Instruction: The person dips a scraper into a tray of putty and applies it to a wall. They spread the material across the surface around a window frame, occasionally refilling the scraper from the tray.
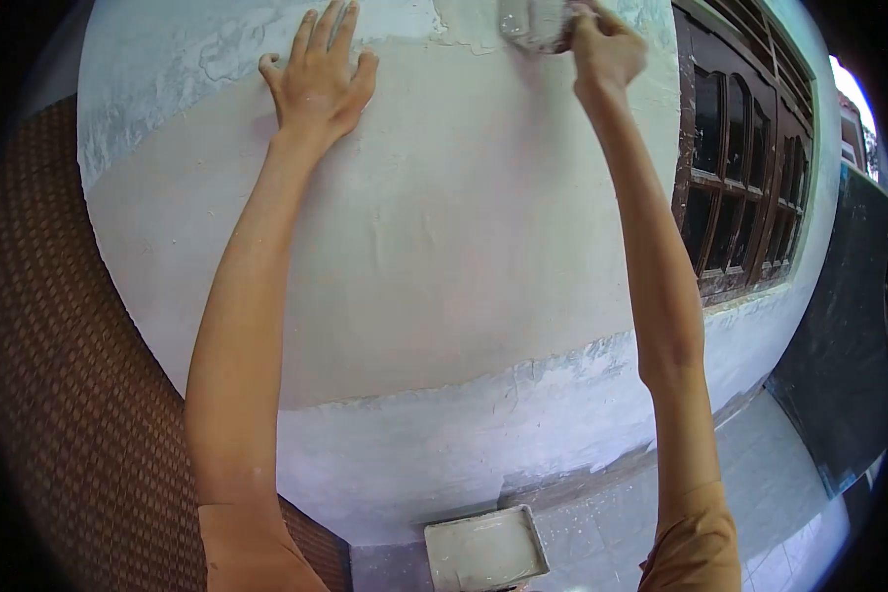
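Observation:
My left hand (321,89) lies against the wall (444,217) near the top of the view, its fingers spread and nothing in it. Higher up on the right, my right hand (607,49) is closed around a pale, paint-smeared tool (533,22) with a darker edge. Blur and the top edge of the view hide which kind of tool it is. The tool is held at the wall's upper part, close to a patch of rough, flaking paint. Between my arms the wall carries a broad smooth beige area, with bluish-white paint above and below it.
A shallow rectangular tray (488,550), coated in a pale substance, stands on the spattered grey floor (602,523) below. A dark wooden window (740,158) is on the right, with a dark panel (839,326) beyond it. A brown woven screen (59,345) borders the left.

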`<state>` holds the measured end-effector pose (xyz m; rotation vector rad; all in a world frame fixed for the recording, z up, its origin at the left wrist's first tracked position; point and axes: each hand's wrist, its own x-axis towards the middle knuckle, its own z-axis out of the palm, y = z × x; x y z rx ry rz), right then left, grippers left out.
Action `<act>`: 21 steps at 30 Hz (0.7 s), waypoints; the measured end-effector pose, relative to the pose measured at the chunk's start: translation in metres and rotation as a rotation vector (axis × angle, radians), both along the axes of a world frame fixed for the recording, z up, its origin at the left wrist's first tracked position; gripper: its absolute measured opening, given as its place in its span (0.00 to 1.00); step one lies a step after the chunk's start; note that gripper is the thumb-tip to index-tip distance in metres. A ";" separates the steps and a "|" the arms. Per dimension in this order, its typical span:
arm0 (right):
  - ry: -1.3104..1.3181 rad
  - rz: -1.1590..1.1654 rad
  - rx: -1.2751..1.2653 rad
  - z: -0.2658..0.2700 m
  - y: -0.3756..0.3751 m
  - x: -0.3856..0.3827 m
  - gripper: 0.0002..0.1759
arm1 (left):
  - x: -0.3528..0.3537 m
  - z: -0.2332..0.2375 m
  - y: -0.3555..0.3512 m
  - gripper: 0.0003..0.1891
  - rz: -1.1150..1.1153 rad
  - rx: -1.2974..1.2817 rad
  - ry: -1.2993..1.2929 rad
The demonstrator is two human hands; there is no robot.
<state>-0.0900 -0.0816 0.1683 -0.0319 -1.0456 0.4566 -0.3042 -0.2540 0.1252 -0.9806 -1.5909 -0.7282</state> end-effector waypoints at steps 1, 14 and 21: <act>0.036 0.025 -0.022 0.002 -0.005 0.002 0.10 | 0.001 0.000 0.000 0.38 0.000 -0.004 -0.008; -0.010 0.134 0.004 -0.010 0.007 0.020 0.16 | -0.001 -0.002 0.005 0.37 -0.039 0.047 0.020; 0.086 0.077 0.081 -0.011 0.054 0.038 0.13 | 0.008 -0.004 -0.004 0.37 -0.024 0.032 0.024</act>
